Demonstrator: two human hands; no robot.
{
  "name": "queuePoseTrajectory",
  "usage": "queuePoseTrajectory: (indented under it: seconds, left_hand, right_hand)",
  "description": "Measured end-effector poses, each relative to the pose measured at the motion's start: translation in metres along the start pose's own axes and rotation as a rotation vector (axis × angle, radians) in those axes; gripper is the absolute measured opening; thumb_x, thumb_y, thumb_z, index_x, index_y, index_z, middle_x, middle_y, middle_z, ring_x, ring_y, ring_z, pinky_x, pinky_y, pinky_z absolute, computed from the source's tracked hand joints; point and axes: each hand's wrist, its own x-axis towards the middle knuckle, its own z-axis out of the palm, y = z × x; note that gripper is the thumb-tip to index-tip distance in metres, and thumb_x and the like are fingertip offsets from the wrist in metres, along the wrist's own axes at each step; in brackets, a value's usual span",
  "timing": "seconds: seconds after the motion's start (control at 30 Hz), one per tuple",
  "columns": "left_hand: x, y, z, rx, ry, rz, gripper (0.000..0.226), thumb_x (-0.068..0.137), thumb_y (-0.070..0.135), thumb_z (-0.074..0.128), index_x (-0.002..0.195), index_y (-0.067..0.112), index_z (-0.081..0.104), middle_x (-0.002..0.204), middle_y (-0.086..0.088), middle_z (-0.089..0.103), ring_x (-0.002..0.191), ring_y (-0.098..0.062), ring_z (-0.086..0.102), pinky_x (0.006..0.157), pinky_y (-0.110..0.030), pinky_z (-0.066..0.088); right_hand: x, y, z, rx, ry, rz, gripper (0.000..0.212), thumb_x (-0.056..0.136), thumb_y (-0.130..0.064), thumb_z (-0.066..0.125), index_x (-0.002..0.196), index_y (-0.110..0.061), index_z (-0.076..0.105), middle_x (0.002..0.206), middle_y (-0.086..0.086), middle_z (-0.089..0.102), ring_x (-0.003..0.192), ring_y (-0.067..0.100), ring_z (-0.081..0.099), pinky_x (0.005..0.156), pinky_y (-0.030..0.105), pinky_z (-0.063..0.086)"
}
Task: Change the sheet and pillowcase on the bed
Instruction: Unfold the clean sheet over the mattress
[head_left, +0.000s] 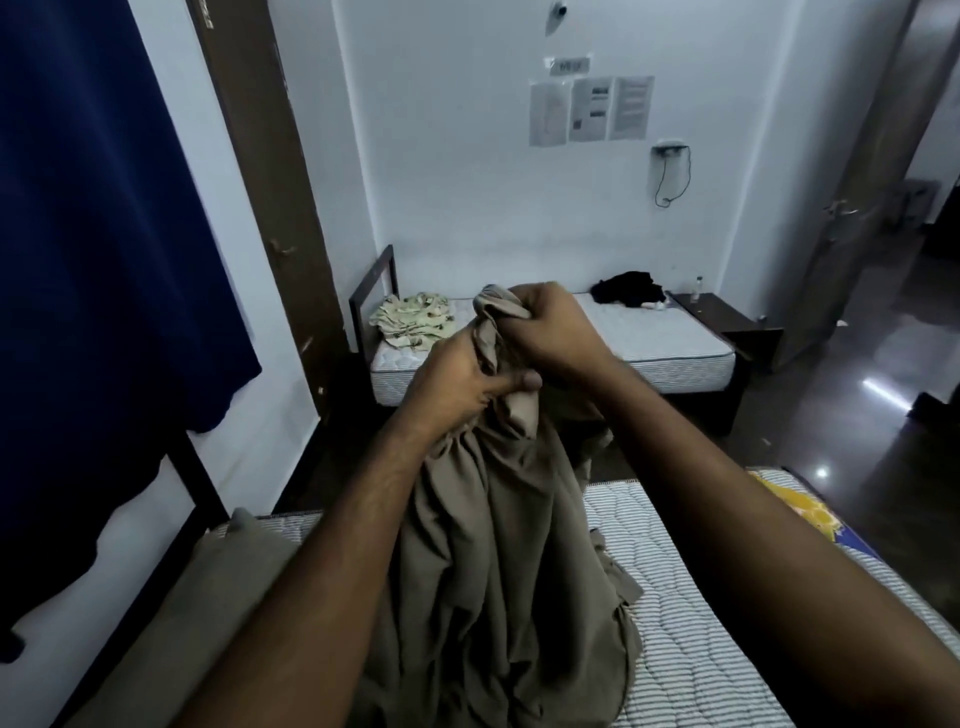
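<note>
A bare striped mattress (691, 639) lies in front of the person, with a brown sheet (483, 571) bunched up and lifted above it, its lower folds draping onto the bed. The left hand (457, 384) grips the gathered cloth with curled fingers and thumb, and just above it the right hand (550, 327) clutches the sheet's topmost bunch.

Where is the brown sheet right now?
In the head view, the brown sheet hangs centre frame, bunched at the top in the left hand and right hand, with its lower end draped on the striped mattress.
</note>
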Motion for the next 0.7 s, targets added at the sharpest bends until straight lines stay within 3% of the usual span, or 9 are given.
queuePoseTrajectory:
  seconds: [0.1,0.2,0.3,0.37,0.43,0.47,0.53,0.6,0.7]
  left_hand:
    - [0.000,-0.002,-0.014,0.052,0.172,-0.080,0.031,0.062,0.055,0.071,0.088,0.039,0.067,0.087,0.009,0.075,0.086,-0.014,0.071,0.078,-0.043,0.058]
    - [0.004,-0.005,-0.030,0.020,0.377,-0.100,0.036,0.066,0.052,0.065,0.094,0.029,0.070,0.092,0.005,0.075,0.091,-0.017,0.072,0.082,-0.042,0.059]
    - [0.004,0.007,-0.039,0.059,0.496,-0.093,0.031,0.078,0.038,0.071,0.104,0.020,0.074,0.099,0.002,0.076,0.095,-0.017,0.071,0.085,-0.037,0.058]
    - [0.001,0.012,-0.037,0.111,0.499,-0.065,0.029,0.081,0.034,0.072,0.106,0.019,0.074,0.099,0.002,0.076,0.094,-0.016,0.070,0.084,-0.033,0.057]
    - [-0.002,0.011,-0.034,0.134,0.495,-0.060,0.026,0.079,0.034,0.071,0.100,0.019,0.074,0.091,0.004,0.074,0.088,-0.014,0.069,0.079,-0.029,0.055]
    - [-0.003,0.008,-0.032,0.124,0.489,-0.070,0.021,0.078,0.029,0.071,0.096,0.018,0.074,0.087,0.005,0.074,0.085,-0.013,0.068,0.075,-0.026,0.054]
    - [-0.005,0.004,-0.030,0.097,0.427,-0.119,0.018,0.077,0.020,0.073,0.095,0.018,0.073,0.083,0.008,0.071,0.083,-0.013,0.067,0.071,-0.023,0.049]
    - [-0.005,0.004,-0.026,0.082,0.356,-0.146,0.024,0.079,0.019,0.074,0.103,0.020,0.072,0.088,0.007,0.070,0.088,-0.015,0.066,0.073,-0.023,0.047]
    - [0.000,0.014,-0.019,0.044,0.372,-0.143,0.015,0.082,0.025,0.069,0.097,0.024,0.068,0.084,0.007,0.067,0.087,-0.019,0.065,0.077,-0.029,0.050]
  right_hand:
    - [-0.010,0.010,0.000,0.294,-0.143,0.015,0.023,0.091,-0.023,0.066,0.071,-0.013,0.063,0.066,0.001,0.058,0.065,0.011,0.052,0.059,0.030,0.041]
    - [-0.022,0.029,-0.001,0.480,-0.344,0.031,0.022,0.095,-0.016,0.068,0.109,0.001,0.067,0.100,0.012,0.072,0.092,0.021,0.066,0.079,0.035,0.054]
    - [-0.024,0.055,0.009,0.278,-0.406,0.095,0.027,0.090,-0.020,0.075,0.110,-0.002,0.069,0.106,0.013,0.075,0.101,0.023,0.071,0.090,0.045,0.058]
    - [-0.022,0.072,0.021,0.051,-0.262,0.104,0.026,0.088,-0.035,0.074,0.093,-0.009,0.070,0.092,0.012,0.075,0.086,0.021,0.072,0.080,0.050,0.058]
    - [-0.017,0.080,0.025,-0.067,-0.041,0.098,0.015,0.090,-0.023,0.065,0.078,-0.012,0.066,0.084,0.012,0.069,0.078,0.025,0.065,0.073,0.044,0.053]
    - [-0.015,0.081,0.022,-0.081,0.075,0.088,0.012,0.089,-0.013,0.059,0.080,-0.013,0.068,0.086,0.011,0.068,0.081,0.025,0.065,0.075,0.040,0.052]
    - [-0.010,0.071,0.007,-0.097,0.312,0.060,0.028,0.082,-0.007,0.050,0.096,-0.016,0.073,0.095,0.007,0.071,0.091,0.023,0.067,0.082,0.036,0.052]
    - [-0.004,0.047,-0.008,-0.043,0.491,-0.067,0.032,0.077,-0.002,0.046,0.094,-0.017,0.069,0.088,-0.003,0.070,0.088,0.015,0.065,0.079,0.034,0.051]
    - [-0.004,-0.001,-0.008,0.103,0.522,-0.295,0.027,0.082,0.008,0.044,0.088,-0.014,0.060,0.077,-0.010,0.062,0.074,0.004,0.057,0.068,0.028,0.047]
